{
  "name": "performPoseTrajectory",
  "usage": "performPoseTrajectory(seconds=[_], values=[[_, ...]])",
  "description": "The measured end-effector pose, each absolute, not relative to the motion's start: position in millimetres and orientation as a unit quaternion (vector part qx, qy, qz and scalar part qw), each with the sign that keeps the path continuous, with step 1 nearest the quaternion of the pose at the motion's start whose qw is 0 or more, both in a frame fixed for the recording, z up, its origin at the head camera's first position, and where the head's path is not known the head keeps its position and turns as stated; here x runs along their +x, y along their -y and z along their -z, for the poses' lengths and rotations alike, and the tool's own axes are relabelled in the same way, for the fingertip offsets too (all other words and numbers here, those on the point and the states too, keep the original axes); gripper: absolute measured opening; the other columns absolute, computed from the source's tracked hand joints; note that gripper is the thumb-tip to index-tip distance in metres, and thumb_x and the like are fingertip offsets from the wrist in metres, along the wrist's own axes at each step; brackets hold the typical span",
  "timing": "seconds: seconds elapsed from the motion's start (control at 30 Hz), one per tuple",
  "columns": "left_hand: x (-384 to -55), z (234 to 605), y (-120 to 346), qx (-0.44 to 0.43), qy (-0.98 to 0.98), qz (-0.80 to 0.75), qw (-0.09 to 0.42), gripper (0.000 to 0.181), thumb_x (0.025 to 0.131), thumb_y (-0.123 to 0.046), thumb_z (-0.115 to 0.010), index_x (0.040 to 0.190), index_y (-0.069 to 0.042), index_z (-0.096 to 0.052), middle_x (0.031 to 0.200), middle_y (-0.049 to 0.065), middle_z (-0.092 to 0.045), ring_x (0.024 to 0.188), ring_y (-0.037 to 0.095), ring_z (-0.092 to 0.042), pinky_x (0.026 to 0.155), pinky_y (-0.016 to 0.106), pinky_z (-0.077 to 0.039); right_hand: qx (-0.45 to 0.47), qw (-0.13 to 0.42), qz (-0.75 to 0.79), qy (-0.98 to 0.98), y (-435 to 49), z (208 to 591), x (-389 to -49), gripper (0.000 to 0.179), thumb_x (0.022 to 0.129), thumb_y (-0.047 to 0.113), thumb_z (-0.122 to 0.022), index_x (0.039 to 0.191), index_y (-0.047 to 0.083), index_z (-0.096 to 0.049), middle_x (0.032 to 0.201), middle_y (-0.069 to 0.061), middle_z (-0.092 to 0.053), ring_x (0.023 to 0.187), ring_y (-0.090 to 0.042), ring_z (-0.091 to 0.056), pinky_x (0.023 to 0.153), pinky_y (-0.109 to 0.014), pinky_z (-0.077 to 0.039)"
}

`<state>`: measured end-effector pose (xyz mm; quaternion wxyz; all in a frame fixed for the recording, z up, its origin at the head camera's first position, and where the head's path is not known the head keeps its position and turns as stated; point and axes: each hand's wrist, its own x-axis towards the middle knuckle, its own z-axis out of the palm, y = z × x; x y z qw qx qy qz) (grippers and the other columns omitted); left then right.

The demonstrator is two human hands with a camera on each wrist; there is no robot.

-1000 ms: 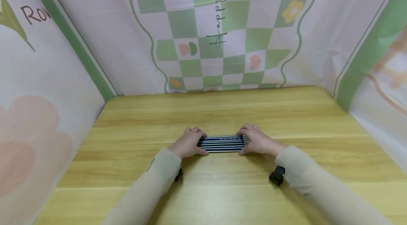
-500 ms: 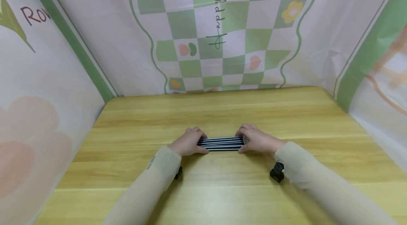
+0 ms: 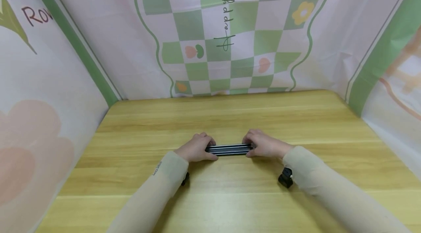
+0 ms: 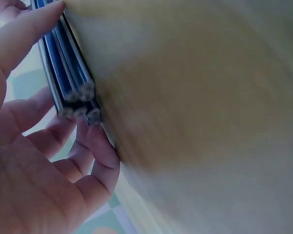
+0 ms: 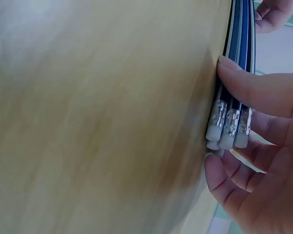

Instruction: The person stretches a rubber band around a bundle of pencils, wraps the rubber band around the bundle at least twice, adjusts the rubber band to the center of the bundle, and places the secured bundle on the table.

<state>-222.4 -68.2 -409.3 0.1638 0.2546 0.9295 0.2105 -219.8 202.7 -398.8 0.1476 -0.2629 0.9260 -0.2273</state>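
A bundle of several dark blue striped pencils (image 3: 229,149) lies crosswise between my hands on the wooden table. My left hand (image 3: 198,147) grips the left end, thumb on the near side and fingers on the far side. At the other end my right hand (image 3: 264,145) holds the bundle the same way. White erasers (image 5: 227,140) with silver ferrules show at the right end in the right wrist view. The left wrist view shows the plain ends of the pencils (image 4: 80,105), stacked in layers, within the curve of the left fingers.
The wooden table (image 3: 227,116) has wood-grain bands and rounded far corners. A patterned curtain (image 3: 230,24) with green checks hangs behind it, and more printed cloth (image 3: 49,79) closes off both sides. Dark wrist cameras (image 3: 285,178) sit under the sleeves.
The flat row of pencils has drawn together into a narrower, stacked bundle. My right hand has moved slightly left; both hands keep their hold at the ends.
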Motion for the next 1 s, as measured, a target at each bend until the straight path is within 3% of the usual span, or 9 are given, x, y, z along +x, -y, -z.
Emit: performPoseTrajectory(seconds=[0.53,0.87,1.0], values=[[-220.7,408.1,64.4,0.244,-0.935,-0.189,0.175,0.045,0.091,-0.041,-0.071,0.124,-0.012,-0.062,0.122,0.003,-0.059,0.117,0.022,-0.05,0.104,0.037,-0.049,-0.276,0.152,0.2,-0.928,-200.6,400.1,-220.3,0.039,0.086,0.013,-0.076,0.119,-0.002,-0.062,0.113,-0.01,-0.06,0.109,-0.029,-0.053,0.1,-0.05,-0.05],[-221.9,412.2,60.7,0.274,-0.933,-0.167,0.166,0.032,0.094,-0.036,-0.068,0.11,-0.008,-0.065,0.098,0.0,-0.061,0.088,0.013,-0.051,0.078,0.027,-0.048,-0.313,0.112,0.16,-0.93,-199.0,400.2,-218.6,0.027,0.089,0.008,-0.072,0.112,-0.004,-0.065,0.108,-0.013,-0.065,0.105,-0.03,-0.061,0.096,-0.05,-0.054],[-220.3,410.2,59.5,0.286,-0.931,-0.15,0.168,0.023,0.096,-0.033,-0.066,0.095,-0.01,-0.064,0.084,-0.002,-0.059,0.073,0.012,-0.05,0.066,0.024,-0.047,-0.328,0.091,0.132,-0.931,-198.0,402.4,-216.2,0.015,0.09,0.007,-0.07,0.102,0.0,-0.066,0.095,-0.006,-0.066,0.09,-0.02,-0.062,0.082,-0.041,-0.058]])
